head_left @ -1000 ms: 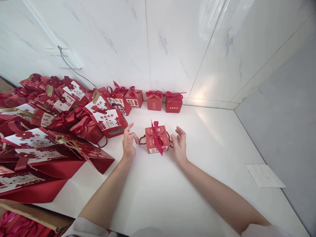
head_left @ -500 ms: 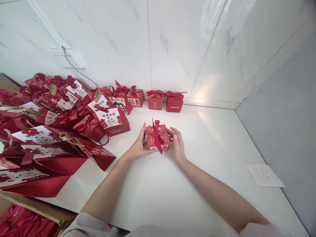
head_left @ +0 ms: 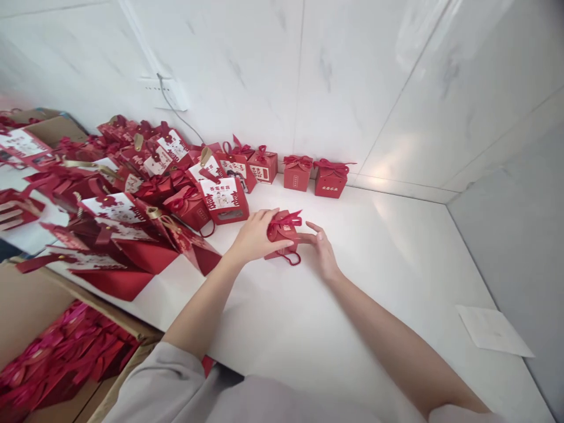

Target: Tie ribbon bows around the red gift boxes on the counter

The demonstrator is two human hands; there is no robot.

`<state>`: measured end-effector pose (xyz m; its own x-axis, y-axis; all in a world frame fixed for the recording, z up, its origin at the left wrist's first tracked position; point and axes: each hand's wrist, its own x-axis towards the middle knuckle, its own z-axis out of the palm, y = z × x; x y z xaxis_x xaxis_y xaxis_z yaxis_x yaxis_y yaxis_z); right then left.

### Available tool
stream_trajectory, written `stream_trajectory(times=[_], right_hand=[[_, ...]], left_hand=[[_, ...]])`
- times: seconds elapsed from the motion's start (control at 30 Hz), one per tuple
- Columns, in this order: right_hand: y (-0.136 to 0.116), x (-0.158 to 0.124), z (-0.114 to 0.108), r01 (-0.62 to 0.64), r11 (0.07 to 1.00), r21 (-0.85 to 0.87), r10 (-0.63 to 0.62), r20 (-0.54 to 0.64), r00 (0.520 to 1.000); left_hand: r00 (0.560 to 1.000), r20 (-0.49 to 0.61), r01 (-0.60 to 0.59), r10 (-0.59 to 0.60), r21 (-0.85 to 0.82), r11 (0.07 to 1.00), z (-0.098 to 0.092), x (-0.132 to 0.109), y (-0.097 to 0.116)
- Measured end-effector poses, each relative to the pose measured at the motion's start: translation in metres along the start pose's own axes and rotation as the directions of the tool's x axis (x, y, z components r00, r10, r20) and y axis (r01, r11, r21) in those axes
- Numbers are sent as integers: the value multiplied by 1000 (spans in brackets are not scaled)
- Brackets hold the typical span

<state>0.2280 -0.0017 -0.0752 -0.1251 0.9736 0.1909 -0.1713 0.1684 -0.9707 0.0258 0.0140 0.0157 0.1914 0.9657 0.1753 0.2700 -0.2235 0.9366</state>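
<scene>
A small red gift box (head_left: 285, 230) with a ribbon bow on top and a dark red cord handle hanging at its near side stands on the white table in front of me. My left hand (head_left: 255, 236) is wrapped over its left side, the thumb across the near face. On the other side my right hand (head_left: 325, 254) has its fingers stretched apart, with one fingertip close to or touching the box; I cannot tell which. Left of my hands stands a red carton with a white printed front (head_left: 224, 197).
Two red boxes (head_left: 298, 174) stand by the tiled wall. Many red gift boxes (head_left: 145, 155) crowd the left side. An open cardboard box (head_left: 147, 338) holds red ribboned items at lower left. Another person's hand (head_left: 9, 215) shows at the left edge. A white paper (head_left: 493, 330) lies right.
The gift box has been turned, its bow now pointing right. My left hand has moved up over its side. The view has swung left, bringing another person's hand into sight.
</scene>
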Motion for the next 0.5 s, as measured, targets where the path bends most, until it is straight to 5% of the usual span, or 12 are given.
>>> stream_trajectory(times=[0.17, 0.27, 0.33, 0.43, 0.5], right_hand=[[10, -1, -5, -52, 997, 49, 58, -120, 991], [12, -2, -6, -79, 996, 29, 82, -145, 986], [12, -3, -6, -93, 995, 28, 96, -157, 983], [11, -4, -7, -112, 993, 29, 116, -179, 977], [10, -5, -7, -125, 992, 23, 128, -186, 974]], left_hand=[[997, 9, 80, -79, -113, 990, 8, -51, 24], [989, 22, 148, -146, -108, 983, -6, -93, 37], [978, 20, 210, -209, -72, 975, -30, -127, 45], [926, -48, 376, -374, 35, 926, -91, -188, 55], [861, -295, 477, -415, 182, 860, -143, -234, 59]])
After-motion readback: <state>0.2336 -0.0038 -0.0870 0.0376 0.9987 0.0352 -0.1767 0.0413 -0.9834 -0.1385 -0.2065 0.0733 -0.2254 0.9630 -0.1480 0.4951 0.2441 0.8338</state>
